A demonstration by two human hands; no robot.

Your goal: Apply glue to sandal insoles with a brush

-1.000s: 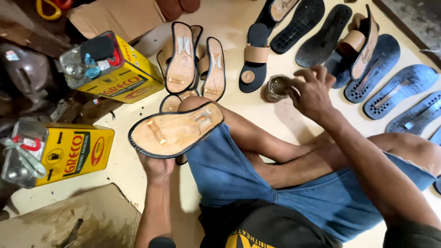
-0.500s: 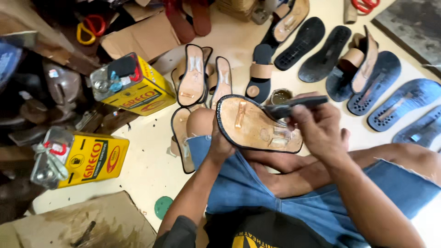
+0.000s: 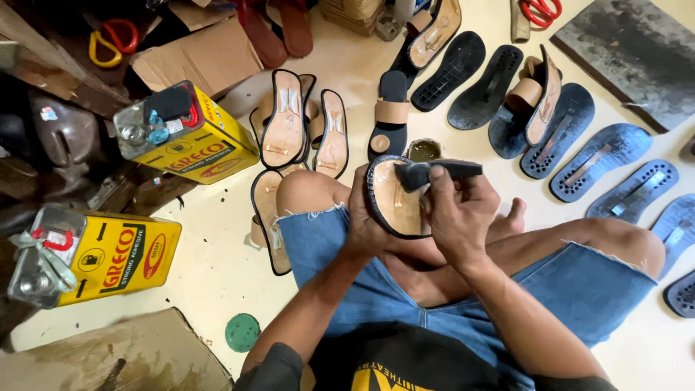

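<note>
**Glue going onto a sole, held over the lap**

Right hand (image 3: 457, 210), centre of frame: fingers clenched around a dark brush (image 3: 438, 171), its handle pointing right, its head pressed on the tan face of a sole (image 3: 391, 199). Left hand (image 3: 365, 221): fingers wrapped behind the sole's left edge, gripping it tilted, face toward the camera, just above the knees.

Step, as I judge it: coating the sole's inner face with adhesive. The next stroke calls for a steady left grip and the brush worked out to the dark rim without spilling over.

Just above the sole, on the floor: a small open glue pot (image 3: 424, 150). Upper centre: finished tan sandals (image 3: 304, 127) in a cluster. Right side: blue outsoles (image 3: 612, 148) in a row. Left side: two yellow adhesive cans (image 3: 184, 134), one upper left, one lower. Bottom left: a green lid (image 3: 242, 331) by cardboard.
</note>
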